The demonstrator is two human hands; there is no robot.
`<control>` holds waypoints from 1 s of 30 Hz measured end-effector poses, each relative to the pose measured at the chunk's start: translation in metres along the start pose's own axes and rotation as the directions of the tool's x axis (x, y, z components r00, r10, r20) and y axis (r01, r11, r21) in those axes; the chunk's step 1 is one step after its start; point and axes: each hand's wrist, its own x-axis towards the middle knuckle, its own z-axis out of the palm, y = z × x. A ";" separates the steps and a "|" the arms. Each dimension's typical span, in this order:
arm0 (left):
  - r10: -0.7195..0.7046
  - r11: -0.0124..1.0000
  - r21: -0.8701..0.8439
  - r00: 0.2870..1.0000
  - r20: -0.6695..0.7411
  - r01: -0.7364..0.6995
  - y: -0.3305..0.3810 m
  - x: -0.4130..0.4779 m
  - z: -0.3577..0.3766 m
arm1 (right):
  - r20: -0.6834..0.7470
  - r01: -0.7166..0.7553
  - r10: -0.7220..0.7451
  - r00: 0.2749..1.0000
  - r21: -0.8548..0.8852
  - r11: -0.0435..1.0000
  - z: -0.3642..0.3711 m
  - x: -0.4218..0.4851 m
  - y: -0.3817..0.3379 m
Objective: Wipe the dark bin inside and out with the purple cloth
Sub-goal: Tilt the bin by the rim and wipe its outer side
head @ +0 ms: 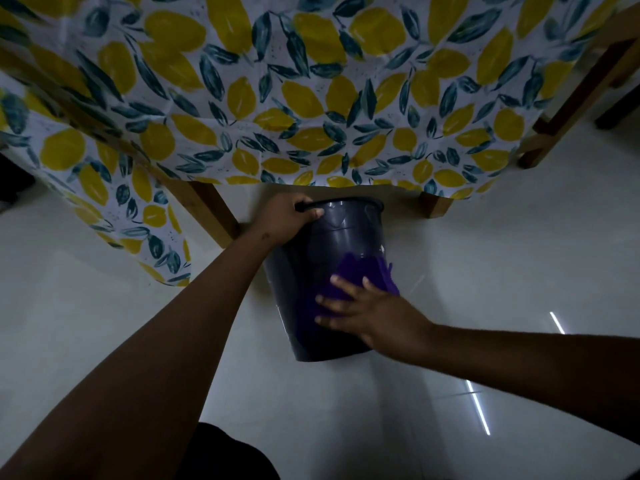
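- Both hands are on the dark bin (332, 244), which lies tipped on the pale floor (485, 271), its mouth turned away from the person and its base nearest them.
- Left hand (291, 220) curls tightly round the bin's rim at the upper left.
- Right hand (367, 313) lies flat with its fingers spread straight, pressing the purple cloth (360, 271) against the bin's outer wall.
- Lemon-print tablecloth (277, 98) hangs just behind the bin, over a wooden table leg (211, 209).
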 end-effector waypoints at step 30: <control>0.036 0.998 -0.055 0.992 0.123 -0.030 0.013 -0.012 -0.002 | -0.125 -0.196 0.183 0.975 -0.100 0.976 -0.013 0.004 0.009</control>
